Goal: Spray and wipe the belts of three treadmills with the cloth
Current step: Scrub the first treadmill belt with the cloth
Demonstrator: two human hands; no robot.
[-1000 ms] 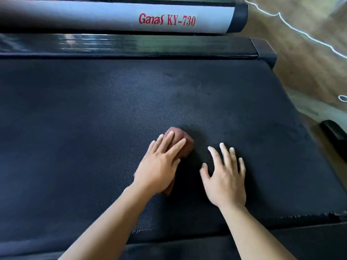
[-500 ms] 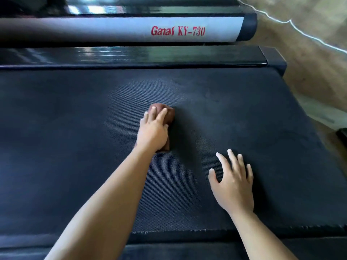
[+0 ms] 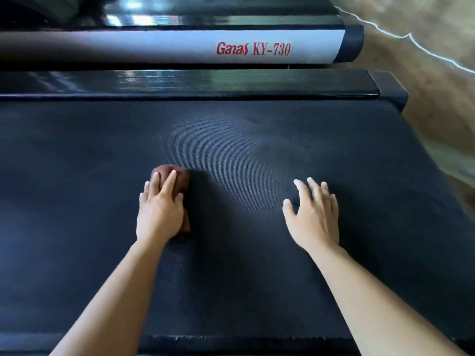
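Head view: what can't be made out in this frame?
- Cloth: mostly hidden under the left hand; its size and folds unseen.
- Right hand: fingertips blurred; contact with the belt unclear.
- Belt: left side cut off by the frame edge; wetness indiscernible.
- Second treadmill: mostly cut off by the top edge.

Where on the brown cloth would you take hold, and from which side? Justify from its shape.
Take the bunched far end of the cloth from above: it lies on the belt, the left hand covers its near part, and that lump stands exposed.
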